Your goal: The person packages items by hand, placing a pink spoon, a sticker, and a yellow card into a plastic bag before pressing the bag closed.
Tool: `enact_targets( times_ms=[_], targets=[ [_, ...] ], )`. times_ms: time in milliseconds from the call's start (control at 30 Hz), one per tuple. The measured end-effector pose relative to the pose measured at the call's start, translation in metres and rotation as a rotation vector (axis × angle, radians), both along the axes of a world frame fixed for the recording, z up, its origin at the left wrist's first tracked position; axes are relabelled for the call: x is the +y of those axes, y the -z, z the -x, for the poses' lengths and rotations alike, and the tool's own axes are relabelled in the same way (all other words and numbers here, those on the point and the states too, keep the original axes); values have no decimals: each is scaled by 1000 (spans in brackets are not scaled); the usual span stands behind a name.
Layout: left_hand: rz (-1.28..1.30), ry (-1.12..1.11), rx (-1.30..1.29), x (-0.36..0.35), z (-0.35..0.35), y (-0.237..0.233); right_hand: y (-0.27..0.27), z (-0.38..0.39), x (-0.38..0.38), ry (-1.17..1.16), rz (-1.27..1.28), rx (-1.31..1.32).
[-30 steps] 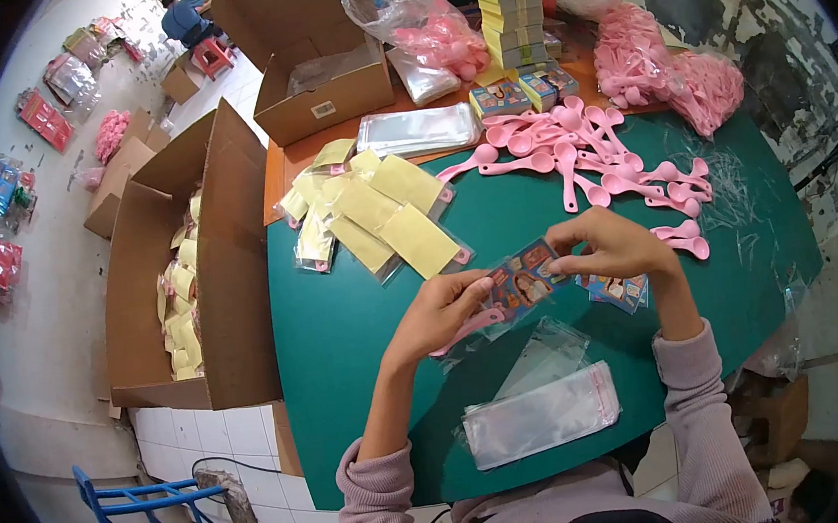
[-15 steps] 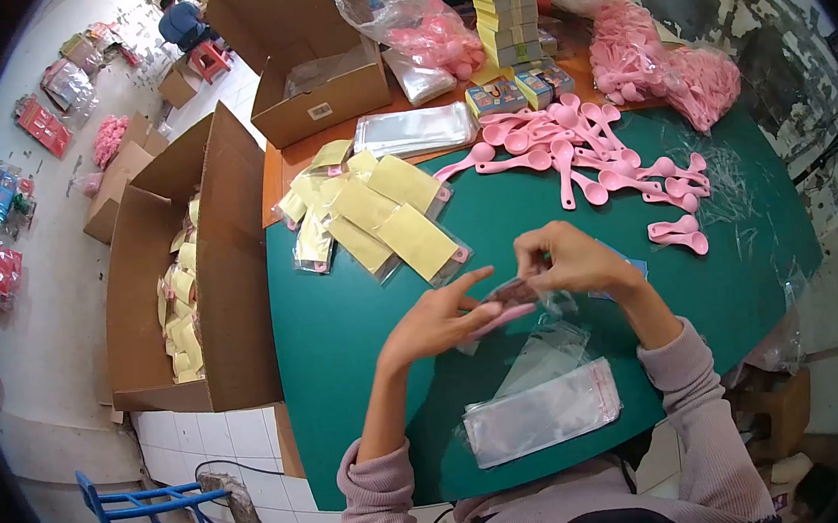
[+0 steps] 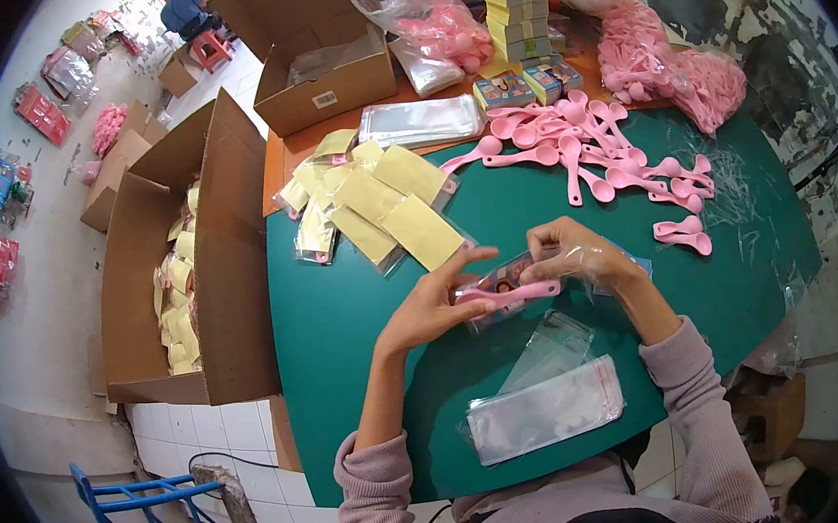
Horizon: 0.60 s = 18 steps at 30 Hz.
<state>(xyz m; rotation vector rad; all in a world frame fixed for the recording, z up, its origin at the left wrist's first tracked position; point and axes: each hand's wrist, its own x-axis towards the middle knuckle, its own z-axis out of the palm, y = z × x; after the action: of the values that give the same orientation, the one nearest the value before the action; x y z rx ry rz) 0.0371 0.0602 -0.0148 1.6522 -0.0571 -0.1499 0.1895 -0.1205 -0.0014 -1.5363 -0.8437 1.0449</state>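
Note:
Between my hands is a clear plastic bag [image 3: 492, 322] with a printed card [image 3: 508, 276] and a pink spoon [image 3: 526, 293] at its front. My left hand [image 3: 431, 306] grips the left end, thumb on the spoon and index finger stretched out. At the other end, my right hand [image 3: 573, 250] pinches the clear film with bent fingers; film also hangs by its wrist. Partly hidden under the right wrist lies a blue printed card [image 3: 635, 260]. Empty clear bags [image 3: 547, 412] lie stacked just below my hands.
Loose pink spoons [image 3: 569, 154] are heaped beyond my hands. Filled bags with yellow backs [image 3: 384, 200] lie at left, beside a cardboard box [image 3: 230, 268] holding more. Card stacks [image 3: 518, 24], bagged spoons [image 3: 656, 61] and another box [image 3: 325, 95] stand at the back. A person [image 3: 184, 13] sits far off.
The bag has turned flatter toward me, so the spoon and printed card show more clearly. My right hand has shifted slightly right along the film. The view has moved a little.

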Motion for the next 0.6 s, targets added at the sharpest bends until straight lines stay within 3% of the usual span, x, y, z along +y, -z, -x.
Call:
enact_targets(
  times_ms=[33,100,133,200,233,267,333,533,600],
  targets=[
    [-74,-166,-55,-3,-1,1,-1,-3,-2,-2,-1,-3],
    [-265,-509,-236,-15,-3,6,-4,-10,-7,189,22,-308],
    [-262,-509,-242,-22,-2,12,-8,-10,-7,190,22,-314],
    [104,-467,-36,-39,7,25,-17,0,-11,396,-58,-687],
    [377,-383,74,-53,14,21,-20,7,-14,327,-93,-679],
    [380,-381,74,-61,17,18,-17,14,-16,328,-90,-681],
    [647,-438,268,-71,24,17,-9,31,-21,109,-217,-915],
    [425,-533,248,-61,23,22,15,64,-20,115,-55,-970],
    [-30,-609,175,-54,24,19,15,67,-10,170,-32,-1095]
  ],
)
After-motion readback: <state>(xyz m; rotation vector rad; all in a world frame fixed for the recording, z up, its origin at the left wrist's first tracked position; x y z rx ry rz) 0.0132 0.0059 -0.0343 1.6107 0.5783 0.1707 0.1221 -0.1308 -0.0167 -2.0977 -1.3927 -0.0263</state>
